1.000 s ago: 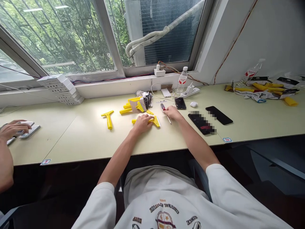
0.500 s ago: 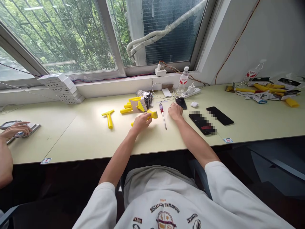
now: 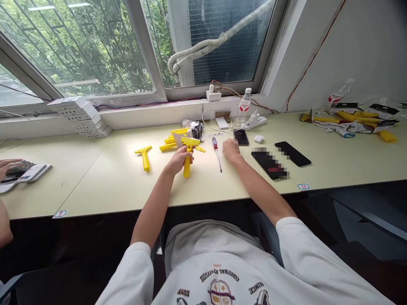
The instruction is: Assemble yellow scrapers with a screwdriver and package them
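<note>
Pale laminate desk (image 3: 95,186) — yellow scrapers (image 3: 145,159), phones (image 3: 292,153)

Scraper (image 3: 144,159) on the desk (image 3: 95,186) left of the screwdriver (image 3: 216,154), smartphone (image 3: 241,137) behind and right of it, earbud case (image 3: 259,138) just right of the smartphone, power strip (image 3: 257,123) behind both
</note>
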Available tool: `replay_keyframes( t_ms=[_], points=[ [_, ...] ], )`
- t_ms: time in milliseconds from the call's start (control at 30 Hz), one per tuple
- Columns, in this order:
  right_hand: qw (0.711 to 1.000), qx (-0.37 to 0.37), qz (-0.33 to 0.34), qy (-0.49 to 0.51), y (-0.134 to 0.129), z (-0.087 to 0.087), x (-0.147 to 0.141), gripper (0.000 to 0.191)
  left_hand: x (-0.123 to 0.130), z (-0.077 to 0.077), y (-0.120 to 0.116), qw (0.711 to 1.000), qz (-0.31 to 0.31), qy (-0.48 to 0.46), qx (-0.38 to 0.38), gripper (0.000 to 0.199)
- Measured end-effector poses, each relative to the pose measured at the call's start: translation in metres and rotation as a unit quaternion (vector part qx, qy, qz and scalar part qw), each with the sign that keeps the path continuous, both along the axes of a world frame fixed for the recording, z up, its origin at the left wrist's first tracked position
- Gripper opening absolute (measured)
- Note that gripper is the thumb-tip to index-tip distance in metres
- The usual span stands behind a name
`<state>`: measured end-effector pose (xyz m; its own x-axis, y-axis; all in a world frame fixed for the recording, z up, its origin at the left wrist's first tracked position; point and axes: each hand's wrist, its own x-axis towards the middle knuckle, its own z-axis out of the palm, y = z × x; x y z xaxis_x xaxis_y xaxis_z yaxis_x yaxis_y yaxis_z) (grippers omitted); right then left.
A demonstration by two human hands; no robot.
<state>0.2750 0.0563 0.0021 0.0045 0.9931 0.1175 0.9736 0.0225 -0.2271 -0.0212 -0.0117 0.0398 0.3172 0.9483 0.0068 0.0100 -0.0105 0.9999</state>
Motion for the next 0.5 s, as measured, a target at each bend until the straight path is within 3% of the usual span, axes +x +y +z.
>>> replay_keyframes(
  t_ms=[167, 500],
  points=[
    [0.997, -0.040, 0.054, 0.033, -0.003, 0.007, 0.002, 0.032, 0.009, -0.005, -0.001, 0.999, -0.007, -0.019, -0.032, 0.049],
    [0.986, -0.104, 0.121, 0.050, -0.013, 0.010, 0.007, 0.018, 0.014, -0.016, 0.001, 1.000, 0.000, 0.012, 0.017, 0.035]
  ],
)
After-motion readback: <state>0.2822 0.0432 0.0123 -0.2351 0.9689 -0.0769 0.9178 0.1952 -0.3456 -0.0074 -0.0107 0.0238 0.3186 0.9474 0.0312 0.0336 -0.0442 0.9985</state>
